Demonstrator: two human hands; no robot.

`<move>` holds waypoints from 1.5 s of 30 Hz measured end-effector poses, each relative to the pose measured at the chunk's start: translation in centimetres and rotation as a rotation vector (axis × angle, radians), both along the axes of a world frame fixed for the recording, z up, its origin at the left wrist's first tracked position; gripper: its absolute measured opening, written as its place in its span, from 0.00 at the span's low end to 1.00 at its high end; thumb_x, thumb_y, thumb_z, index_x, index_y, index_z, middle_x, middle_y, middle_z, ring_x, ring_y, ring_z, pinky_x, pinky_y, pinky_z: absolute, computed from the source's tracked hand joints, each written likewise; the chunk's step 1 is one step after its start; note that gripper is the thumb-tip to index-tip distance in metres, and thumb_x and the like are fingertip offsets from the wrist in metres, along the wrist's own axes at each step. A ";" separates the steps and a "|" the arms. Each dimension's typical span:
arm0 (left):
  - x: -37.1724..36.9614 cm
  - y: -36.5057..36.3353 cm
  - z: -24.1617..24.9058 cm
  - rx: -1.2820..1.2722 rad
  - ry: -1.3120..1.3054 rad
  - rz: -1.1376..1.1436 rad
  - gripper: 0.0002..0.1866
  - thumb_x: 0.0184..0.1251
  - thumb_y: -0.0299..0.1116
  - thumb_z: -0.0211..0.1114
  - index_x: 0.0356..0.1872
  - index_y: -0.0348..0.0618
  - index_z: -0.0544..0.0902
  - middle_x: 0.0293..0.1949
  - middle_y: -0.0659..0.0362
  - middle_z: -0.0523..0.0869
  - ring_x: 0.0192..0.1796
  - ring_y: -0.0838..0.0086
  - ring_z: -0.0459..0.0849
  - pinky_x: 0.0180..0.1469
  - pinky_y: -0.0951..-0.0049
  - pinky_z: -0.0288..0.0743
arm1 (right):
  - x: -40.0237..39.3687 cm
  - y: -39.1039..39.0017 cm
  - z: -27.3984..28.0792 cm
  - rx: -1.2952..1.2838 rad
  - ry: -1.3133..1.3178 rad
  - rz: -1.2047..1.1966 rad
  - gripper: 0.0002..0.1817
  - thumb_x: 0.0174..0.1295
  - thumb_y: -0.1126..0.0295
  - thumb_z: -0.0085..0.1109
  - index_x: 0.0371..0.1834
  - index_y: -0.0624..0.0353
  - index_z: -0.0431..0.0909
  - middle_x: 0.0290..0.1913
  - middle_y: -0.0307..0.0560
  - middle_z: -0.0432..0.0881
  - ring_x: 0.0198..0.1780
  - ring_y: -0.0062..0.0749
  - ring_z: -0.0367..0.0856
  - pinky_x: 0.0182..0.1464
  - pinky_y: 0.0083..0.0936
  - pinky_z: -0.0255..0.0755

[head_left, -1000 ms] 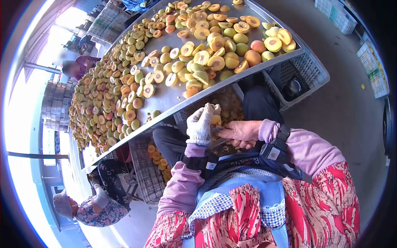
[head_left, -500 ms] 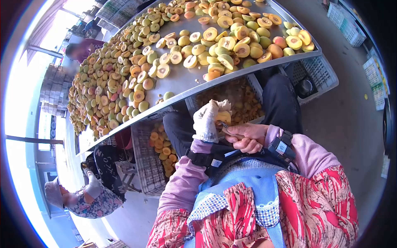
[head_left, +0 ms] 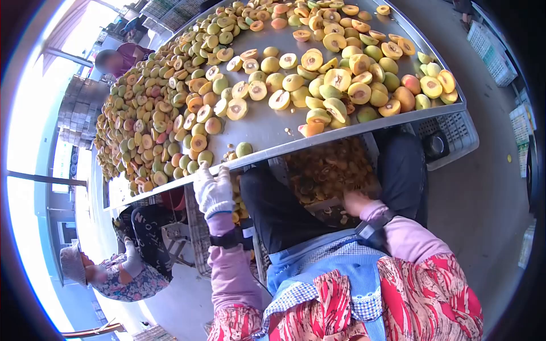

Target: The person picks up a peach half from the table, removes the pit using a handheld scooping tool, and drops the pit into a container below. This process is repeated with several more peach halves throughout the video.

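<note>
My left hand [head_left: 214,192], in a white glove, is at the near edge of the metal table [head_left: 259,128], with its fingers stretched apart and no fruit seen in them. Just beyond its fingertips lie peach-like fruit, whole and halved, including a greenish-yellow one [head_left: 243,149]. Beneath the hand, yellow fruit halves show in a crate [head_left: 198,227], partly covered by my left arm. My bare right hand [head_left: 356,202] reaches down between my knees, over a container of brown-orange fruit scraps [head_left: 327,170]. Its fingers are hard to make out, and no tool is visible there.
Heaps of fruit [head_left: 153,119] cover the table's left side. A white crate [head_left: 455,136] with a dark round object stands beside my right knee. To the left sits a person in a floral top [head_left: 136,273]; another person [head_left: 122,59] is at the table's far side. Stacked crates [head_left: 82,111] stand behind.
My left hand has moved left from my lap to the table edge, and the fruit half it held is gone from it. My right hand, earlier gripping a small tool, has dropped toward the scraps.
</note>
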State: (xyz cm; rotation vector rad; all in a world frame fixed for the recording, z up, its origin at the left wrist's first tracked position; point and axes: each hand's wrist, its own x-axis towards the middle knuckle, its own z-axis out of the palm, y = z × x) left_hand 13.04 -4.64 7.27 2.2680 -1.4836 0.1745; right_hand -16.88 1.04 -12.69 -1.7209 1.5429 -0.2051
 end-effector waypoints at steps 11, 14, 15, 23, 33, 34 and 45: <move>-0.4 -20.7 -5.0 0.166 0.396 -0.056 0.30 0.56 0.43 0.61 0.58 0.37 0.68 0.53 0.39 0.76 0.52 0.50 0.78 0.53 0.65 0.71 | 1.6 -2.3 4.5 0.063 -0.169 0.103 0.17 0.64 0.59 0.45 0.48 0.62 0.66 0.39 0.65 0.79 0.43 0.59 0.77 0.42 0.43 0.71; -1.2 -22.0 -6.5 0.124 0.453 -0.121 0.28 0.53 0.36 0.64 0.56 0.40 0.70 0.44 0.47 0.81 0.44 0.64 0.81 0.47 0.72 0.73 | 1.6 -3.5 6.7 0.306 -0.507 -0.097 0.15 0.66 0.59 0.47 0.47 0.59 0.66 0.23 0.49 0.75 0.22 0.38 0.76 0.26 0.31 0.70; -2.7 -20.9 -4.9 0.120 0.525 -0.118 0.26 0.52 0.35 0.65 0.54 0.41 0.73 0.43 0.49 0.81 0.41 0.66 0.82 0.42 0.72 0.75 | 1.6 -3.9 8.3 0.304 -0.507 -0.100 0.15 0.66 0.59 0.47 0.47 0.59 0.66 0.23 0.49 0.75 0.22 0.38 0.76 0.26 0.31 0.70; -9.7 -7.1 -1.0 0.124 1.370 -0.417 0.21 0.47 0.22 0.61 0.48 0.34 0.77 0.41 0.55 0.80 0.40 0.74 0.79 0.44 0.78 0.75 | 1.7 -4.5 15.9 0.315 -1.108 -0.158 0.12 0.70 0.57 0.41 0.44 0.54 0.64 0.16 0.33 0.64 0.12 0.15 0.61 0.13 0.15 0.56; -14.5 2.5 -4.8 -0.208 2.094 -0.425 0.27 0.63 0.41 0.59 0.59 0.39 0.67 0.54 0.51 0.75 0.56 0.61 0.74 0.57 0.59 0.72 | 0.2 -0.5 14.2 0.117 -0.856 -0.134 0.15 0.70 0.56 0.40 0.44 0.57 0.65 0.23 0.42 0.70 0.22 0.29 0.69 0.23 0.23 0.64; -14.9 2.8 -4.8 -0.261 2.042 -0.402 0.27 0.65 0.46 0.57 0.58 0.40 0.69 0.53 0.51 0.75 0.55 0.62 0.74 0.57 0.60 0.71 | 0.2 -0.4 14.2 -0.102 -0.706 -0.053 0.16 0.70 0.58 0.42 0.45 0.61 0.67 0.28 0.53 0.77 0.30 0.44 0.79 0.32 0.33 0.71; -15.3 3.4 -6.2 -0.324 1.934 -0.338 0.22 0.65 0.45 0.55 0.54 0.41 0.73 0.50 0.53 0.77 0.51 0.64 0.76 0.55 0.62 0.71 | 2.1 0.6 14.7 -0.120 -0.702 -0.078 0.17 0.69 0.58 0.43 0.42 0.65 0.67 0.35 0.64 0.77 0.40 0.60 0.76 0.38 0.39 0.70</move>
